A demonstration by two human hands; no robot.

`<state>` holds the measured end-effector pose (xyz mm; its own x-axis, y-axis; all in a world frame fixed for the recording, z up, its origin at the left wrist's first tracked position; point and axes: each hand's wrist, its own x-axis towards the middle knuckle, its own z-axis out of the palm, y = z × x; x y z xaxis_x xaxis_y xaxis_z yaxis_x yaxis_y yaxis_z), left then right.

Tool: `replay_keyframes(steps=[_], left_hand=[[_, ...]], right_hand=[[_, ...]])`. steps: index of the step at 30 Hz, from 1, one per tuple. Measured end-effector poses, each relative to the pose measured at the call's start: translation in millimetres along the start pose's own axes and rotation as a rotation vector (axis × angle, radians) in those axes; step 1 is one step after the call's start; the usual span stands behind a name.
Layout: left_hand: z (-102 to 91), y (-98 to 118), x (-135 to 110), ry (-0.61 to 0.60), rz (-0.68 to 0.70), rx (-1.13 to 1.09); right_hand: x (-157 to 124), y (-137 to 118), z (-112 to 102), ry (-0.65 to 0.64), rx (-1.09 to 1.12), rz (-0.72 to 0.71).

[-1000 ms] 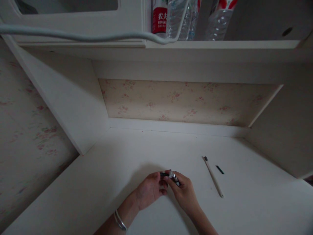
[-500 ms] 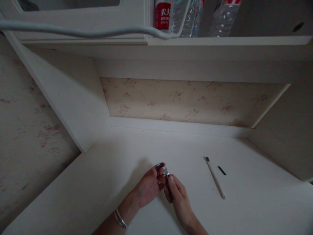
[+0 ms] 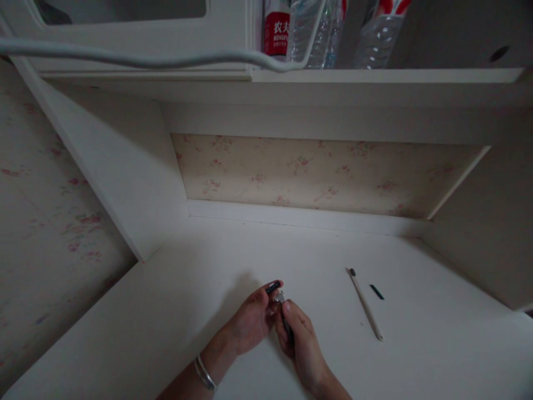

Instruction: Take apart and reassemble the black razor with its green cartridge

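Note:
My left hand (image 3: pixel 251 322), with a silver bracelet (image 3: pixel 205 373) at the wrist, is closed on a small black piece (image 3: pixel 273 287) with a pale marking, pinched between thumb and fingers. Just to its right, my right hand (image 3: pixel 300 336) is wrapped round the dark handle (image 3: pixel 287 329) of a small tool. That tool's shiny silver head (image 3: pixel 280 297) points up and lies close to the left fingers; whether they touch it is hard to tell. Both hands are held together above the white desk (image 3: pixel 175 322).
A slim pale stick with a dark end, like a toothbrush (image 3: pixel 366 305), lies right of my hands. Beside it rests a short dark strip (image 3: pixel 377 291). Plastic bottles (image 3: pixel 277 30) stand on the shelf (image 3: pixel 375 76) overhead, with a white cable (image 3: pixel 166 60) across its front.
My right hand has shifted slightly left and down with the tool, whose silver head has tilted left. The left hand keeps its hold on the black piece. The view has moved a little.

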<state>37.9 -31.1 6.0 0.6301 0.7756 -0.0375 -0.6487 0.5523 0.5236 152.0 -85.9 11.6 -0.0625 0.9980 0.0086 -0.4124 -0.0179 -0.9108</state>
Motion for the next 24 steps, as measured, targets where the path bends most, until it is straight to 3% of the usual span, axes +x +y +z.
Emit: replay_keyframes(steps=[13,24], left_hand=[[-5.9,-4.7,2.1,-0.030,-0.011,0.060],[1.2,-2.4,3.1,-0.030,0.020,0.107]], right_hand=[[4.5,4.4,-0.3,0.069,0.022,-0.003],[4.6,-1.1,-3.1,0.108,-0.096,-0.021]])
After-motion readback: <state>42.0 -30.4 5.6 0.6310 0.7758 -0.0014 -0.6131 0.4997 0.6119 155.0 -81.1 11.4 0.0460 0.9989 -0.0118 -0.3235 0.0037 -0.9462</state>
